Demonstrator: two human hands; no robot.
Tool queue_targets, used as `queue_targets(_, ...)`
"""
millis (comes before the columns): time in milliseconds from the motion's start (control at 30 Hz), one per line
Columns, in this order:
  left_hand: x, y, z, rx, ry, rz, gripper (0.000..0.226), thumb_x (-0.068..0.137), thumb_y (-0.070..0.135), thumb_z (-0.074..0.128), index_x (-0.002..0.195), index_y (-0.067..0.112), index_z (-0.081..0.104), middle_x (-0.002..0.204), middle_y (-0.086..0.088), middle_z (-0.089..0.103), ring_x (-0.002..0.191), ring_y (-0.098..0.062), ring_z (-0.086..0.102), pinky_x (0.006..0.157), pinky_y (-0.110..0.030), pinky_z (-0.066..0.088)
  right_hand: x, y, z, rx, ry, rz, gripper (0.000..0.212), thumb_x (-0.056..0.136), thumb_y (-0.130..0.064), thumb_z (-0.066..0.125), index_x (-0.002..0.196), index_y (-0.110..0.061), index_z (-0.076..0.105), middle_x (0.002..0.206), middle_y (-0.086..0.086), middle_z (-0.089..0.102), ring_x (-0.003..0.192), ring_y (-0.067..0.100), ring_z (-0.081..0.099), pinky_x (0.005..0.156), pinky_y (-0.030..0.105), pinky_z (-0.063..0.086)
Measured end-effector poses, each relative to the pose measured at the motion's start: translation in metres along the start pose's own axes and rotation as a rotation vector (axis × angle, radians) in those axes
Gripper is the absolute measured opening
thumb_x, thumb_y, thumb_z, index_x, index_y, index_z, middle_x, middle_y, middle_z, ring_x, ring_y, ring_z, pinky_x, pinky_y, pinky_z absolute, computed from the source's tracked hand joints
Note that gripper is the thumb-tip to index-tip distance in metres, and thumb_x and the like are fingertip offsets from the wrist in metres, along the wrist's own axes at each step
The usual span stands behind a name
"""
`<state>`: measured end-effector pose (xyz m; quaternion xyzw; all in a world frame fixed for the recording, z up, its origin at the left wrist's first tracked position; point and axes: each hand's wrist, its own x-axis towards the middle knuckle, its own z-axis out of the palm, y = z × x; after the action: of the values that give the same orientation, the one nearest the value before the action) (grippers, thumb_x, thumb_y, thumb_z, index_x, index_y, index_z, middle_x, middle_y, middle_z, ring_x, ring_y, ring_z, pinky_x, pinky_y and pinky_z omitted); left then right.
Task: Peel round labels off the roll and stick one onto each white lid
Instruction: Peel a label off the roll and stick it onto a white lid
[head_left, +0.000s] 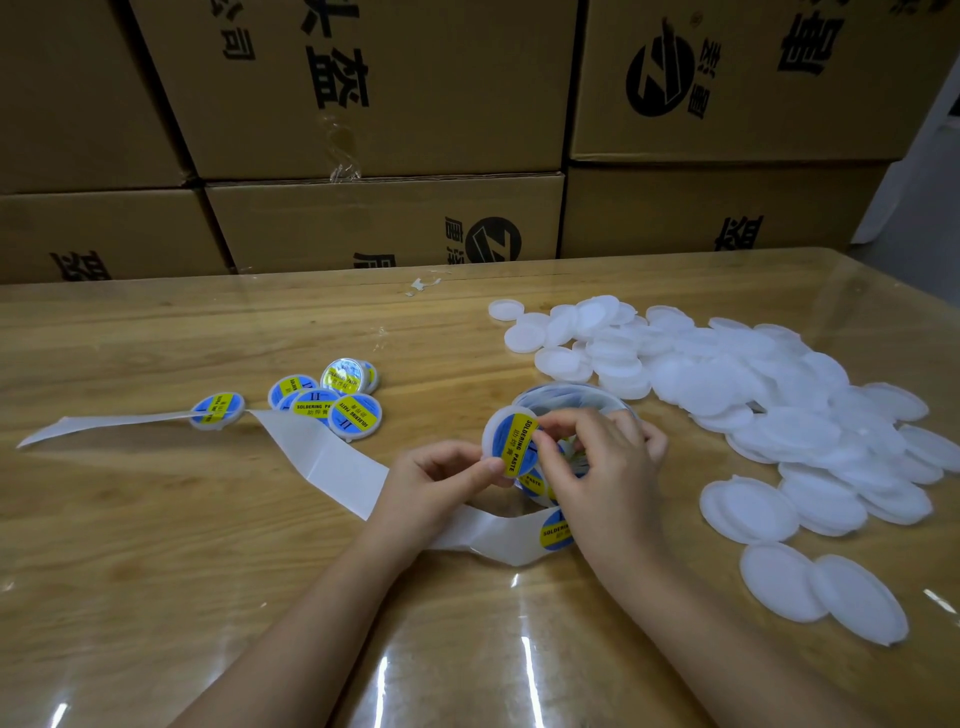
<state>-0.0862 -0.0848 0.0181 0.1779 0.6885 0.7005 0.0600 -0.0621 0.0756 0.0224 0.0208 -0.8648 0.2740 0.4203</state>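
Head view: our left fingers (482, 469) pinch a white lid (490, 428) by its rim, our right fingers (558, 428) pinch the label (514, 444) down onto it above the roll (571, 397) — if we press unevenly it could wrinkle or sit off-centre. Unlabelled lids (753, 395) lie heaped right on the table (156, 519).

A: Free room?
B: The glossy wooden table (156, 571) lies bare at near left and along the near edge under the forearms. The far-left stretch is open too.
A: Obstacles?
B: Right side: heap of plain white round plastic lids (727, 374), from mid-table to the near edge. Mid-left: cluster of blue-and-yellow-labelled white lids (353, 413). A white paper backing strip (332, 462) trails from the left edge to the label roll (571, 395) at centre. There the left hand (441, 478) and right hand (608, 467) pinch one labelled white lid (506, 441). Far edge: stacked brown cardboard boxes (363, 104) form a wall.
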Motion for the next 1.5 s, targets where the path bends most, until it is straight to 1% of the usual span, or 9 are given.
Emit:
queue_targets(133, -0.001, 0.001, 0.0, -0.009, -0.022, -0.008, 0.013, 0.074, 0.032, 0.069, 0.077, 0.021, 0.076, 0.079, -0.004, 0.075, 0.076, -0.01, 0.07, 0.068, -0.015, 0.05, 0.0, 0.003, 0.001, -0.07, 0.041, -0.031, 0.006, 0.076, -0.029, 0.07, 0.077, -0.023, 0.069, 0.068, -0.015, 0.063, 0.072, 0.016, 0.055, 0.085, 0.026, 0.022)
queue_targets(300, 0.0, 0.0, 0.001, -0.118, -0.05, -0.065, 0.011, 0.076, 0.026, 0.071, 0.074, 0.016, 0.076, 0.077, -0.01, 0.074, 0.074, -0.022, 0.072, 0.069, -0.024, 0.054, 0.0, 0.003, 0.003, -0.092, 0.048, -0.047, 0.009, 0.079, -0.034, 0.067, 0.08, -0.025, 0.068, 0.073, -0.015, 0.063, 0.077, 0.016, 0.053, 0.086, 0.031, 0.026)
queue_targets(433, 0.002, -0.003, -0.002, -0.123, -0.044, -0.081, 0.016, 0.072, 0.033, 0.073, 0.074, 0.017, 0.076, 0.077, -0.009, 0.074, 0.075, -0.017, 0.07, 0.072, -0.024, 0.054, -0.003, -0.003, 0.003, -0.099, 0.018, -0.054, 0.021, 0.082, -0.041, 0.056, 0.086, -0.024, 0.068, 0.081, -0.013, 0.063, 0.081, 0.019, 0.055, 0.087, 0.037, 0.031)
queue_targets(567, 0.005, -0.006, -0.006, -0.23, -0.103, -0.082, 0.025, 0.066, 0.04, 0.077, 0.072, 0.016, 0.075, 0.073, -0.006, 0.073, 0.071, -0.016, 0.07, 0.068, -0.025, 0.054, 0.0, -0.004, -0.002, -0.038, 0.049, -0.028, 0.028, 0.08, -0.042, 0.058, 0.094, -0.02, 0.069, 0.092, -0.003, 0.059, 0.09, 0.016, 0.054, 0.09, 0.033, 0.028)
queue_targets(700, 0.006, -0.008, -0.01, -0.424, -0.13, -0.102, 0.041, 0.054, 0.049, 0.086, 0.072, 0.015, 0.075, 0.069, -0.004, 0.071, 0.065, -0.014, 0.068, 0.064, -0.024, 0.054, 0.002, -0.004, -0.008, 0.027, 0.096, -0.153, 0.017, 0.085, -0.032, 0.061, 0.09, -0.023, 0.074, 0.096, -0.003, 0.061, 0.086, 0.017, 0.058, 0.09, 0.036, 0.031)
queue_targets(900, 0.008, -0.009, -0.012, -0.529, -0.091, -0.065, 0.038, 0.052, 0.049, 0.088, 0.063, 0.017, 0.071, 0.06, 0.003, 0.064, 0.055, -0.006, 0.061, 0.061, -0.019, 0.051, 0.001, -0.007, -0.009, 0.11, 0.091, -0.273, 0.019, 0.086, -0.029, 0.059, 0.084, -0.026, 0.077, 0.096, 0.002, 0.063, 0.09, 0.012, 0.052, 0.085, 0.044, 0.036)
queue_targets(1100, 0.008, -0.01, -0.01, -0.516, -0.124, -0.067, 0.038, 0.057, 0.051, 0.085, 0.065, 0.018, 0.067, 0.066, -0.006, 0.055, 0.067, -0.016, 0.06, 0.065, -0.027, 0.052, -0.003, -0.015, -0.011, 0.172, -0.051, -0.4, 0.022, 0.085, -0.029, 0.056, 0.092, -0.03, 0.077, 0.107, 0.005, 0.064, 0.091, 0.021, 0.059, 0.087, 0.05, 0.037)
queue_targets(1167, 0.007, -0.009, -0.009, -0.506, -0.165, -0.055, 0.033, 0.062, 0.051, 0.082, 0.066, 0.02, 0.069, 0.068, -0.002, 0.063, 0.068, -0.013, 0.064, 0.066, -0.026, 0.053, -0.003, -0.017, -0.012, 0.165, -0.09, -0.41, 0.024, 0.087, -0.03, 0.054, 0.096, -0.031, 0.076, 0.112, 0.005, 0.062, 0.094, 0.024, 0.058, 0.089, 0.052, 0.035)
queue_targets(1500, 0.005, -0.009, -0.008, -0.451, -0.23, -0.096, 0.042, 0.071, 0.052, 0.074, 0.09, 0.014, 0.073, 0.091, -0.013, 0.072, 0.085, -0.025, 0.069, 0.072, -0.038, 0.055, 0.002, -0.011, -0.011, 0.11, -0.172, -0.218, 0.036, 0.085, -0.044, 0.05, 0.106, -0.027, 0.074, 0.12, 0.005, 0.058, 0.105, 0.026, 0.056, 0.099, 0.057, 0.03)
